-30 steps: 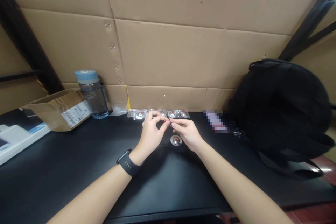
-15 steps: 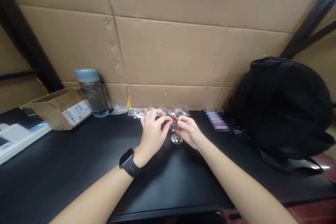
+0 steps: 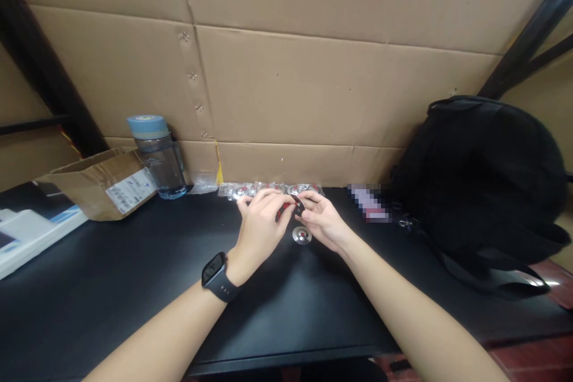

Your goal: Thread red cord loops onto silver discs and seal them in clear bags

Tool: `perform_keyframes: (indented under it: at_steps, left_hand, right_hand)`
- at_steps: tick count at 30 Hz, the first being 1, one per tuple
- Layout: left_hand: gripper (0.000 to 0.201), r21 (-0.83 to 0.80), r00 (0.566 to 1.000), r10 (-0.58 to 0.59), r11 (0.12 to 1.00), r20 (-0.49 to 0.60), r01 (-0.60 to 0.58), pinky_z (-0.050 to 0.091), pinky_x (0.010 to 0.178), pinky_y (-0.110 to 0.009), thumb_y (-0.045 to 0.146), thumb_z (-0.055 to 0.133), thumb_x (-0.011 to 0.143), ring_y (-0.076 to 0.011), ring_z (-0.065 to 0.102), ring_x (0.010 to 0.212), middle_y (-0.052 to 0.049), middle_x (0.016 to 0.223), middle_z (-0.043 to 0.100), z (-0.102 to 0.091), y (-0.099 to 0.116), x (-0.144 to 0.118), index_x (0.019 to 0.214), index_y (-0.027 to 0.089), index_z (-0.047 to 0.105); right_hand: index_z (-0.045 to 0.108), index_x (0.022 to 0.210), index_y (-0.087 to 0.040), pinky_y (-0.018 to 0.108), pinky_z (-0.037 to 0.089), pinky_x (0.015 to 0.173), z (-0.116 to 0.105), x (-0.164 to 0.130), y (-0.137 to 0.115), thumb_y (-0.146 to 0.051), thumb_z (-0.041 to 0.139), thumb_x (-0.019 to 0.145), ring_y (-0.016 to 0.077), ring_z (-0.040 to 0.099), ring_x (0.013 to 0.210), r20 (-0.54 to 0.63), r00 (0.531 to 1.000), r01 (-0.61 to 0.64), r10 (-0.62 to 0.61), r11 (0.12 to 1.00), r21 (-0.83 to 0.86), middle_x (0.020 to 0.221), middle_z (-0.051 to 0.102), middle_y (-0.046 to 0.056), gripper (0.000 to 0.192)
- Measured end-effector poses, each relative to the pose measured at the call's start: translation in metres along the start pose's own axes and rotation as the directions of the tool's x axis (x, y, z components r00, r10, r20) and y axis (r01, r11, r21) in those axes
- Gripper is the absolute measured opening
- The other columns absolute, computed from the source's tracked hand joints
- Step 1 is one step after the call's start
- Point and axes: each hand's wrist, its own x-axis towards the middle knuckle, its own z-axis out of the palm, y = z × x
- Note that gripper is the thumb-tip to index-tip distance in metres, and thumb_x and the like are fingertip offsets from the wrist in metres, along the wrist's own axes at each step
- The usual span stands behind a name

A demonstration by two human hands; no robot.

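Above the table's middle, my right hand (image 3: 323,219) pinches a small metal finger cymbal (image 3: 299,206) by its rim, the disc tilted nearly on edge. My left hand (image 3: 264,222) has its thumb and index finger closed on the red cord (image 3: 283,210) at the cymbal's centre. Part of the cord is hidden by the fingers. Just below the hands a second finger cymbal (image 3: 301,235) lies flat on the black table, a bit of red at its middle. Behind the hands, several more cymbals in clear plastic bags (image 3: 239,191) lie in a row.
A clear water bottle (image 3: 160,161) with a blue lid and an open cardboard box (image 3: 96,191) stand at the left, beside a white device (image 3: 36,239). On the right sits a black backpack (image 3: 487,185). A cardboard wall (image 3: 286,89) closes off the back of the black table (image 3: 286,316).
The held cymbal has turned, so its dark disc now shows more edge-on between my fingers. Both hands stay in nearly the same place.
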Motion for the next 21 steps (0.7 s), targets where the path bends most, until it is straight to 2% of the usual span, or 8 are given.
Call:
perform_keyframes:
  at_steps: [4,14,21]
  left_hand:
    - [0.007,-0.018,1.000,-0.030,0.999,-0.002,0.030,0.026,0.100,-0.045,0.023,0.064,0.092,-0.0248,0.064,0.108,0.000,0.099,0.077,-0.0001,0.0000,0.0009,0.094,0.028,0.070]
    - [0.008,-0.087,0.997,-0.081,0.993,-0.014,0.079,0.030,0.100,-0.046,0.021,0.071,0.084,-0.0245,0.067,0.104,0.002,0.095,0.079,-0.0009,0.0030,0.0016,0.086,0.029,0.074]
    - [0.006,-0.253,0.988,-0.151,0.958,-0.034,0.138,0.045,0.094,-0.043,0.022,0.072,0.083,-0.0227,0.068,0.095,0.001,0.090,0.078,-0.0011,0.0034,0.0030,0.081,0.027,0.074]
  right_hand:
    - [0.070,0.102,-0.025,0.029,0.055,0.090,-0.0012,0.0004,0.0004,-0.018,0.092,0.064,0.0160,0.069,0.098,0.004,1.000,0.006,-0.006,1.000,0.008,0.107,0.073,0.002,0.045]
    - [0.070,0.099,-0.025,0.034,0.056,0.094,-0.0014,0.0007,0.0007,-0.021,0.093,0.062,0.0194,0.068,0.103,-0.018,0.999,0.034,-0.034,0.999,-0.018,0.109,0.073,0.003,0.043]
    - [0.071,0.100,-0.025,0.035,0.055,0.095,0.0004,0.0001,0.0007,-0.020,0.092,0.062,0.0191,0.069,0.102,-0.002,0.999,0.035,-0.035,0.999,-0.024,0.106,0.073,0.002,0.044]
